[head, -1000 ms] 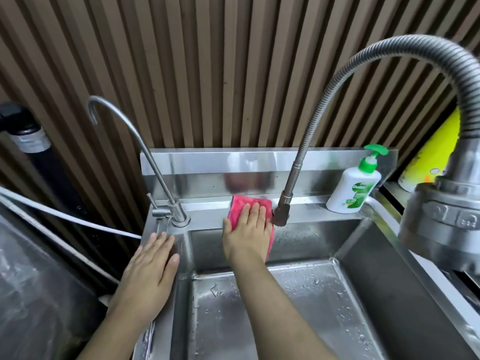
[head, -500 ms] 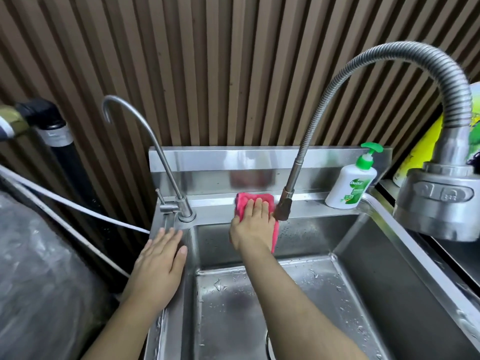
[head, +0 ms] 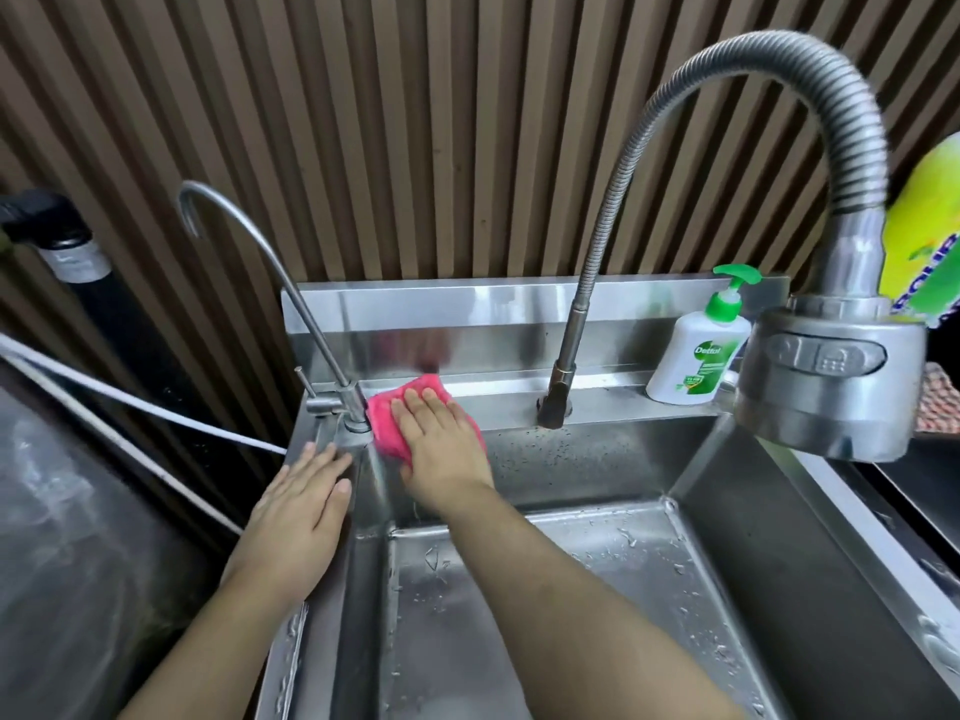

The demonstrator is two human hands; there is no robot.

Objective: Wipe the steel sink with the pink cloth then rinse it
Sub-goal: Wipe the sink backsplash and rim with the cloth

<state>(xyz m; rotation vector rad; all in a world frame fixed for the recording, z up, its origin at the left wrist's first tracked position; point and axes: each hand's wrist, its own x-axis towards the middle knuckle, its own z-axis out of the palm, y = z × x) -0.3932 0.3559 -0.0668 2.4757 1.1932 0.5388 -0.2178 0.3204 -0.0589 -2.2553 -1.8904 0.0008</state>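
— Leftward along the back ledge is where my right hand [head: 444, 449] has slid with the pink cloth [head: 400, 418]; a moment ago it was pressed up against the base of the hose faucet [head: 555, 407], and now that base stands clear to its right.

— Where is the cloth now?

— Draped over the ledge's front edge at the back left corner of the steel sink [head: 597, 459], touching the foot of the thin gooseneck tap [head: 356, 407]. My palm lies flat on it, fingers straight and together, pressing down rather than gripping; pink shows above my fingertips and to the left of my hand.

— And the other hand?

— My left hand [head: 298, 517] has stayed on the sink's left rim, spread flat, holding nothing, fingertips just short of the small tap's base.

— Anything else changed?

— My view has swung a little, so the big spray head [head: 831, 376] hangs at a different spot on the right. The soap bottle [head: 696, 356] with its green pump stands on the ledge's right end as before, well apart from the cloth. Water drops dot the basin floor [head: 597, 589].
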